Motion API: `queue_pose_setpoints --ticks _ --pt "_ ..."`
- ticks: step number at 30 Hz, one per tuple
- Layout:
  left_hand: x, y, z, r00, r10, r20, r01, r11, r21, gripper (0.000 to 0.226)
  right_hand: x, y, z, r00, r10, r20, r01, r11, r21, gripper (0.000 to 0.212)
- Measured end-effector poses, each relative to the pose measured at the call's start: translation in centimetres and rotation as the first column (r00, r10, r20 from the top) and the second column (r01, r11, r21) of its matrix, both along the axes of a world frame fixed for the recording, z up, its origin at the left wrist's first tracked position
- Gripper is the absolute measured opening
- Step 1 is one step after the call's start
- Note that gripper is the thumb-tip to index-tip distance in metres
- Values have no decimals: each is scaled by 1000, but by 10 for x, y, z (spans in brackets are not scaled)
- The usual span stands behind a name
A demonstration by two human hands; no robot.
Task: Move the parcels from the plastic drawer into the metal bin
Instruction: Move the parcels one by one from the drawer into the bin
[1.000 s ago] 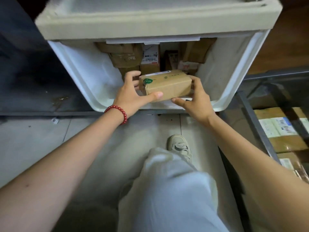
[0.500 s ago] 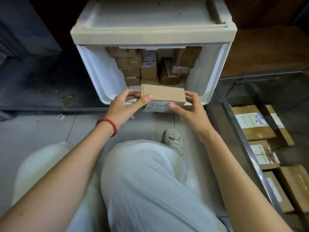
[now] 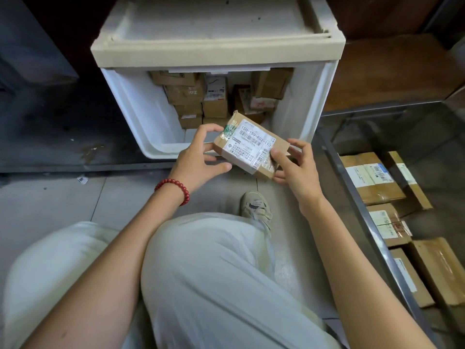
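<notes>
— Two hands on one parcel [image 3: 247, 147], is that right?

— Yes. The right hand [image 3: 298, 170] pinches its near right end, thumb on the labelled top face and fingers curled under and behind. The left hand [image 3: 198, 157] is at the far left end with fingers loosely spread and curved; whether its fingertips press the cardboard I cannot tell.

— Where is the parcel?

— In the air, tilted, label up, just in front of the plastic drawer's [image 3: 130, 114] front lip and above the floor [image 3: 50, 197].

— And the drawer?

— Pulled open, with more parcels [image 3: 191, 96] stacked at its back.

— The metal bin?

— The metal bin [image 3: 357, 197] sits to the right, its rim running along the person's right forearm, and several cardboard boxes [image 3: 377, 182] lie flat inside it.

— Anything else?

— A red bead bracelet [image 3: 173, 188] is on the left wrist, and a shoe [image 3: 256, 210] shows below the parcel, past a bent knee in pale trousers.
</notes>
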State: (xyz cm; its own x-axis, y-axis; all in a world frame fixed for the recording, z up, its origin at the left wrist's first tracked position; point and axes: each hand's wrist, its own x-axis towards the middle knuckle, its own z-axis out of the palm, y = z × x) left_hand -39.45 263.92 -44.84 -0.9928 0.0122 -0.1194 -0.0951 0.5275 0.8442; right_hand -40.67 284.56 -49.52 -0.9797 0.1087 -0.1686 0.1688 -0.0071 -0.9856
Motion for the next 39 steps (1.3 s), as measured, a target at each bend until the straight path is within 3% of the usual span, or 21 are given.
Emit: queue_pose_setpoints --ticks 2,9,14,23,31,35,39 --pt "-1 -1 0 1000 -17 2 18 998 -57 69 1 0 -3 1000 11 15 -10 1000 -9 25" --pt "-5 -1 -2 999 -6 -48 -5 978 -211 77 0 2 8 993 81 88 -74 994 -76 33" --pt "-7 -2 -5 997 2 -81 -23 966 -259 66 3 5 16 981 175 86 -178 984 27 59" --pt "-24 10 23 973 -219 -77 168 892 -419 52 6 26 37 985 165 -54 -156 979 133 75" --pt "-51 88 66 932 -322 -167 226 876 -426 44 9 83 60 964 157 -216 -90 952 291 49" --pt "-55 141 61 902 -379 -208 285 883 -373 41 20 125 59 977 46 -206 45 908 417 49" --pt "-56 200 45 844 -503 -188 412 831 -373 39 37 173 55 990 -40 -134 101 867 488 47"
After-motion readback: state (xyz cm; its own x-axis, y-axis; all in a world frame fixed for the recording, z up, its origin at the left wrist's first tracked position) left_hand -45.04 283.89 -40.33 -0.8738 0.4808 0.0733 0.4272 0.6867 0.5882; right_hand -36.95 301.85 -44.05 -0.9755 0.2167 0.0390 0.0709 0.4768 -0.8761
